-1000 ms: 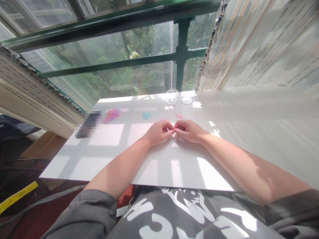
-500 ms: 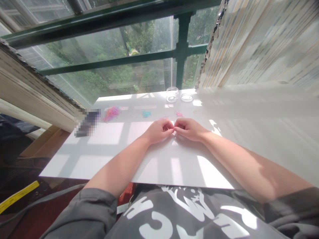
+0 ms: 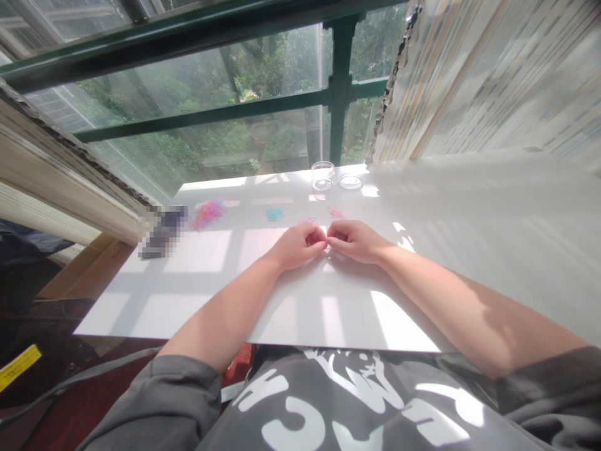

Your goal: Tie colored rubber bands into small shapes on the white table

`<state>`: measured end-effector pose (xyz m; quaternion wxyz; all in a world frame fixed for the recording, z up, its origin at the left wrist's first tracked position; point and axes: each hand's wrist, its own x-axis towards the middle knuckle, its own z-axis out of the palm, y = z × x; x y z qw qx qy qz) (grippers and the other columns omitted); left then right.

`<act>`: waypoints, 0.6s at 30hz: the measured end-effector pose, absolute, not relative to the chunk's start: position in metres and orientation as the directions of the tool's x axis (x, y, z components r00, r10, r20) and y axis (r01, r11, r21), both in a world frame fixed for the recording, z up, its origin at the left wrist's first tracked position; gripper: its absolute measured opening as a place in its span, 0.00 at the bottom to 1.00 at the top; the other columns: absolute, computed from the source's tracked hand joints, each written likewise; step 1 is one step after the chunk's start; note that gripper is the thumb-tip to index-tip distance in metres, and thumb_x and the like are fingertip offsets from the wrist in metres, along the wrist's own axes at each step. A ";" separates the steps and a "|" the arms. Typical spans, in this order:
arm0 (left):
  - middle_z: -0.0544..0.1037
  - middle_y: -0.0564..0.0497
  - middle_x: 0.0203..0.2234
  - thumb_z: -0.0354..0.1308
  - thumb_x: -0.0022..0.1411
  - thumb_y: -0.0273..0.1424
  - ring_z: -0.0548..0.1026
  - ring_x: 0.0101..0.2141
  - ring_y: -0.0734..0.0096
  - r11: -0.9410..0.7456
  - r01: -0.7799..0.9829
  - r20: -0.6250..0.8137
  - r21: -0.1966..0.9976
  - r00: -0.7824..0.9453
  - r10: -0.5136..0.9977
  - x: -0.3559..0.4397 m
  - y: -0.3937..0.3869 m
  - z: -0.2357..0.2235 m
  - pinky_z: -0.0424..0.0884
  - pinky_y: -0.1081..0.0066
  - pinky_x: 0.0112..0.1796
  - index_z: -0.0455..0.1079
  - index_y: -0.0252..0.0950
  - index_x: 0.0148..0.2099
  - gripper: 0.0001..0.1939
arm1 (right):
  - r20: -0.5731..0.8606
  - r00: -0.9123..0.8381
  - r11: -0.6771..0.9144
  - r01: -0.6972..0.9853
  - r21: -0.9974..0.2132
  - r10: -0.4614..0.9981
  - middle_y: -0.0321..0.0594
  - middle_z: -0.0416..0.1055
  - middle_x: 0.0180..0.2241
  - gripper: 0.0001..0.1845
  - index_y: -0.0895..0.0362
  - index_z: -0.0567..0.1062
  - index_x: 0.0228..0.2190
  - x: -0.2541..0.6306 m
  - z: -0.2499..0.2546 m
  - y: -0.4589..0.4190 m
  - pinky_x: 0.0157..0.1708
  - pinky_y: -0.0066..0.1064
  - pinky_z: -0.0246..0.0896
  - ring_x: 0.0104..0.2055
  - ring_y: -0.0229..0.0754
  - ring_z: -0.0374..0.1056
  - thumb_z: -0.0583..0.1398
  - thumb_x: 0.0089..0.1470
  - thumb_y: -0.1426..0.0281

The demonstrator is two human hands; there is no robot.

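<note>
My left hand (image 3: 300, 245) and my right hand (image 3: 355, 240) meet fingertip to fingertip just above the white table (image 3: 188, 307). Both are closed in a pinch; whatever lies between the fingertips is too small or hidden to make out. Right behind the hands lies a small pink-purple bunch of thin bands or strands (image 3: 308, 220), partly covered by the left hand. A pink bunch (image 3: 335, 213) is just beyond the right hand. Farther left sit a teal bunch (image 3: 275, 213) and a larger mixed pink, purple and orange pile (image 3: 209, 214).
A clear round jar (image 3: 322, 176) stands at the table's back edge, a clear ring-shaped lid (image 3: 350, 182) beside it. Faint pale strands (image 3: 369, 206) lie to the right. A blurred-out dark object (image 3: 164, 233) rests at the left edge. Behind is a green-framed window (image 3: 339, 94) with curtains.
The hands keep the same pinched pose, fingertips together. The view has shifted very slightly; nothing on the table has visibly moved.
</note>
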<state>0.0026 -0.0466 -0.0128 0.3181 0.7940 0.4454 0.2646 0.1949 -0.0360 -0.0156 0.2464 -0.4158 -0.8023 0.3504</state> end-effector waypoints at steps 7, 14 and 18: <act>0.74 0.52 0.27 0.53 0.56 0.35 0.69 0.27 0.73 -0.400 0.551 0.121 0.733 0.473 0.873 0.003 -0.047 -0.012 0.65 0.73 0.29 0.68 0.36 0.33 0.08 | 0.103 -0.531 0.405 0.492 -0.771 0.841 0.34 0.67 0.23 0.09 0.57 0.69 0.25 0.195 -0.015 -0.036 0.25 0.27 0.52 0.24 0.35 0.59 0.54 0.50 0.65; 0.74 0.52 0.28 0.52 0.56 0.35 0.70 0.28 0.73 -0.410 0.539 0.127 0.736 0.485 0.865 0.002 -0.046 -0.013 0.65 0.73 0.30 0.68 0.35 0.34 0.08 | 0.100 -0.531 0.404 0.496 -0.768 0.841 0.34 0.66 0.23 0.09 0.57 0.69 0.26 0.195 -0.016 -0.036 0.25 0.26 0.51 0.24 0.35 0.59 0.54 0.50 0.65; 0.75 0.52 0.28 0.53 0.56 0.34 0.69 0.27 0.74 -0.414 0.536 0.134 0.736 0.483 0.865 0.002 -0.046 -0.014 0.65 0.74 0.29 0.69 0.35 0.33 0.08 | 0.103 -0.535 0.413 0.500 -0.761 0.838 0.33 0.64 0.22 0.09 0.57 0.68 0.25 0.195 -0.016 -0.037 0.25 0.26 0.51 0.24 0.35 0.58 0.54 0.51 0.65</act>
